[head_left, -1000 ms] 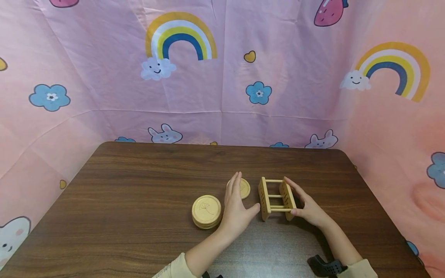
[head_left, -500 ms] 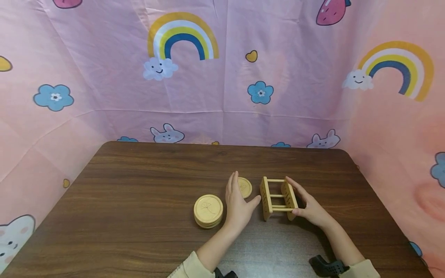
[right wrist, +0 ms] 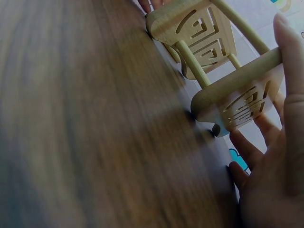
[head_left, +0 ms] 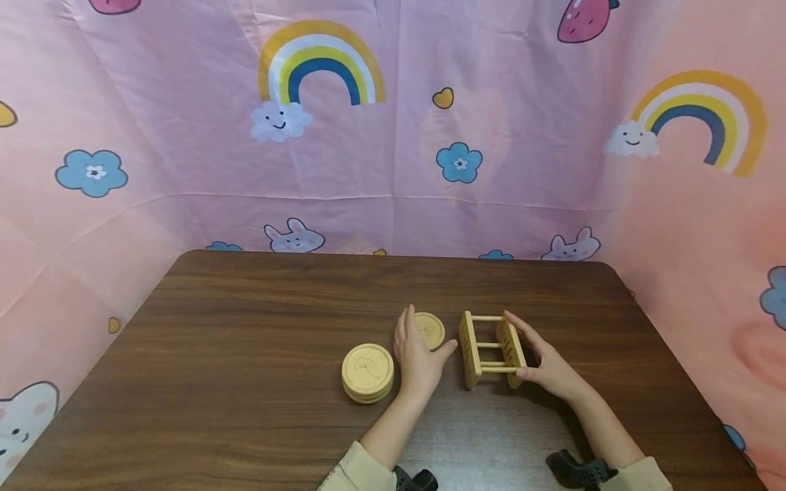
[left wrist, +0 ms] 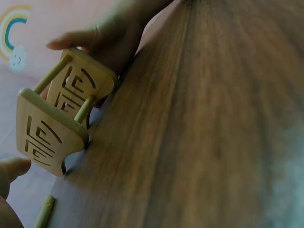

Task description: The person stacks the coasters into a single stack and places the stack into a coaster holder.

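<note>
A pale wooden coaster rack [head_left: 471,351] stands on the table, two slotted side panels joined by dowels. My right hand [head_left: 548,368] holds its right panel, index finger at the far corner and thumb at the near one; in the right wrist view the thumb [right wrist: 292,61] lies at the panel's corner. Left of the rack lies a round wooden coaster [head_left: 432,330]. Beside it is my left hand [head_left: 419,358], fingers extended along its left, thumb spread toward the rack. In the left wrist view the coaster [left wrist: 45,212] shows only as an edge near that hand's thumb [left wrist: 15,167].
A stack of round wooden coasters [head_left: 367,372], the top one carved with a leaf, stands left of my left hand. The brown wood-grain table [head_left: 245,327] is bordered by a patterned pink cloth [head_left: 393,164] at the back and sides. Black wrist straps [head_left: 577,470] show near the sleeves.
My left hand has shifted slightly left and nearer, so more of the single coaster shows. The left forearm has swung right. The right hand and the rack stay in place.
</note>
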`<state>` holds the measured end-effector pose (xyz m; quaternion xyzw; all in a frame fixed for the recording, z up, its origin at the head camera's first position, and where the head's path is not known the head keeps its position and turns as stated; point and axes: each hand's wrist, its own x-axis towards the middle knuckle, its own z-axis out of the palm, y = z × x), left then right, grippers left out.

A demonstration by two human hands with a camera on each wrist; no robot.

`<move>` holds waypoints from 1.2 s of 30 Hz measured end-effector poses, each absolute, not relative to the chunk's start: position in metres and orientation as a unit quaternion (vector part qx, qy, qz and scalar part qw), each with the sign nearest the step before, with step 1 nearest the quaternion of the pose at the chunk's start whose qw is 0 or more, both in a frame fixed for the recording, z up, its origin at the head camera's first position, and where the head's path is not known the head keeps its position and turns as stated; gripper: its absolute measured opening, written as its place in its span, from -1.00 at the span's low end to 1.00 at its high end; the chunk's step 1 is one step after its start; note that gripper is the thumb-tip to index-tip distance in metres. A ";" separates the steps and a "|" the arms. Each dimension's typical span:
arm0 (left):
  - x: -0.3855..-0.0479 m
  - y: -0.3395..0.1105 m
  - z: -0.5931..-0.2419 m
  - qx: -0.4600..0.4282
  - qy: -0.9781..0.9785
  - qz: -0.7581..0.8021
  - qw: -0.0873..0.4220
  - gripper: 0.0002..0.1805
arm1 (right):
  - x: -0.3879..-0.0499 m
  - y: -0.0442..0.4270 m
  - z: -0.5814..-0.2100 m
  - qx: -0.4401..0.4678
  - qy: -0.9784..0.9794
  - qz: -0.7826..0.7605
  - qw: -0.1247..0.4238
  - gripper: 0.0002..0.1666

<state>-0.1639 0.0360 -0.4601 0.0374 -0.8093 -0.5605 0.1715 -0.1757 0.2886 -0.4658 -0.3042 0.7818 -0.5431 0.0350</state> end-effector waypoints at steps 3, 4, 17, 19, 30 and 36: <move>-0.166 0.036 -0.464 0.043 -0.825 -0.531 0.189 0.10 | -0.175 0.288 -0.465 -0.305 0.780 -0.546 0.033 0.06; -0.166 0.036 -0.465 0.047 -0.831 -0.520 0.194 0.11 | -0.175 0.288 -0.465 -0.305 0.779 -0.547 0.033 0.06; -0.171 0.039 -0.470 0.079 -0.869 -0.450 0.190 0.13 | -0.175 0.288 -0.466 -0.305 0.780 -0.545 0.034 0.06; -0.172 0.039 -0.470 0.084 -0.875 -0.440 0.185 0.14 | -0.175 0.288 -0.467 -0.306 0.780 -0.544 0.034 0.06; -0.174 0.041 -0.469 0.102 -0.902 -0.384 0.168 0.08 | -0.175 0.288 -0.465 -0.301 0.784 -0.541 0.039 0.06; -0.174 0.042 -0.467 0.104 -0.907 -0.373 0.166 0.04 | -0.175 0.288 -0.465 -0.307 0.780 -0.545 0.037 0.07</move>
